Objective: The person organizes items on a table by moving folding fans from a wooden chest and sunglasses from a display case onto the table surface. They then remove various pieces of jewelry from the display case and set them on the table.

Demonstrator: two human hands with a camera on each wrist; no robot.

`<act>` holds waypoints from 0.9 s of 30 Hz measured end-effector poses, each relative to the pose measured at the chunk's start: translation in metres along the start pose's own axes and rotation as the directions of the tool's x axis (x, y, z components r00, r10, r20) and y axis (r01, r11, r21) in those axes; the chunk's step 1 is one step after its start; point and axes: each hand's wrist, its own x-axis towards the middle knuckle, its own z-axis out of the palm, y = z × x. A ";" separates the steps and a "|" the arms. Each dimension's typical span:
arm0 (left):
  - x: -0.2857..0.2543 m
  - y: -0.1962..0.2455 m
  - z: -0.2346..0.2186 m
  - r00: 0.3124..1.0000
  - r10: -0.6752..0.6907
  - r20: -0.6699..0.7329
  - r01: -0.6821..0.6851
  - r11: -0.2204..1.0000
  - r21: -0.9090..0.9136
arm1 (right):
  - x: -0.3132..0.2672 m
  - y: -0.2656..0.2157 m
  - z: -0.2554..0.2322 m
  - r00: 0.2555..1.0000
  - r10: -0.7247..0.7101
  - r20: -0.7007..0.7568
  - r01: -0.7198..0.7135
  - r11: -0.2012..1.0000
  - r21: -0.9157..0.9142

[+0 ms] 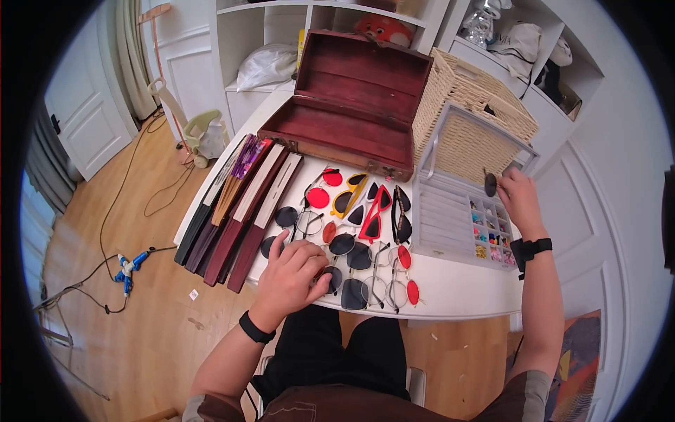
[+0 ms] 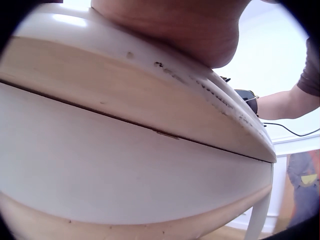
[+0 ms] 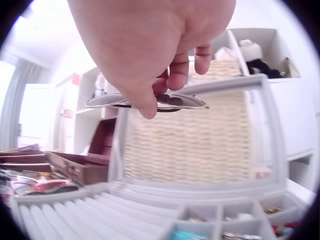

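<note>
My right hand (image 1: 519, 200) pinches a pair of dark-lensed, thin-framed sunglasses (image 3: 106, 100) between thumb and fingers. It holds them above the grey jewellery box (image 1: 430, 247), whose clear-windowed lid is raised. Padded ring rolls fill the box's left side; small compartments with colourful trinkets (image 1: 481, 251) fill its right. My left hand (image 1: 290, 274) rests at the table's front edge, fingers loosely bent, its thumb beside a round dark lens (image 1: 331, 279). Several glasses lie in rows between the hands, among them red cat-eye sunglasses (image 1: 375, 214), yellow-framed ones (image 1: 344, 202) and red round ones (image 1: 318, 197).
An open dark-red wooden chest (image 1: 337, 121) stands at the back of the white table (image 1: 464, 280). Several folding fans (image 1: 256, 247) lie side by side on the left. Behind the jewellery box stands a woven basket (image 1: 453, 98). Cables (image 1: 105, 232) run across the floor at left.
</note>
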 end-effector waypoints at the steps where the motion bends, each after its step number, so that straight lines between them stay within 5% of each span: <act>1: 0.000 0.001 0.000 1.000 0.001 0.005 -0.001 1.000 -0.013 | 0.013 -0.024 -0.010 0.988 -0.128 -0.091 0.133 0.990 0.049; 7: -0.005 -0.004 -0.001 1.000 0.010 0.007 -0.010 0.999 -0.036 | 0.091 -0.182 -0.001 0.844 -0.513 -0.157 0.536 0.791 0.296; 12: -0.007 -0.009 0.000 0.999 0.033 -0.031 -0.035 0.998 -0.059 | 0.136 -0.265 0.054 0.763 -0.644 -0.051 0.642 0.746 0.175; 27: -0.007 -0.012 0.000 0.999 0.032 -0.022 -0.034 0.993 -0.110 | 0.168 -0.316 0.113 0.724 -0.674 0.146 0.628 0.733 0.263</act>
